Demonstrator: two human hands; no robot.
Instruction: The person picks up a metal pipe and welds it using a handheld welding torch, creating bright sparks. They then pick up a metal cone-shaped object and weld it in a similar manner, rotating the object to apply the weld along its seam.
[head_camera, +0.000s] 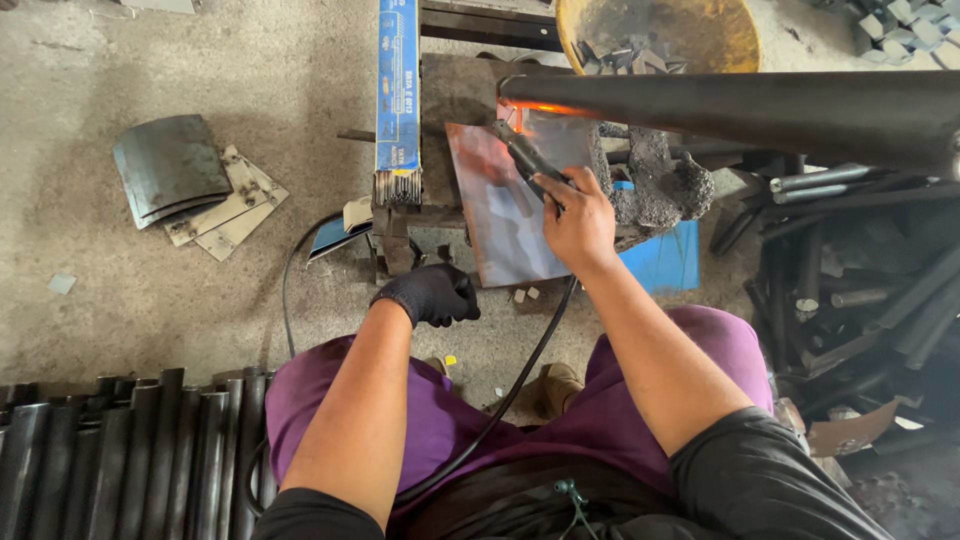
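Note:
My right hand (575, 222) is bare and grips a black welding electrode holder (524, 155), its tip at an orange glow (535, 107) under the end of a long dark steel pipe (740, 112). A black cable (520, 375) runs from the holder down across my lap. A shiny metal plate (500, 225) leans under that hand on a rusty work block (455, 95). My left hand (432, 294), in a black glove, hangs curled in front of the block, holding nothing I can see.
A blue box of welding rods (397, 95) lies open on the block. Curved metal plates (180, 175) lie on the concrete at left. Black pipes (130, 450) lie stacked at bottom left, scrap tubes (860, 290) at right, a yellow pan (660, 35) behind.

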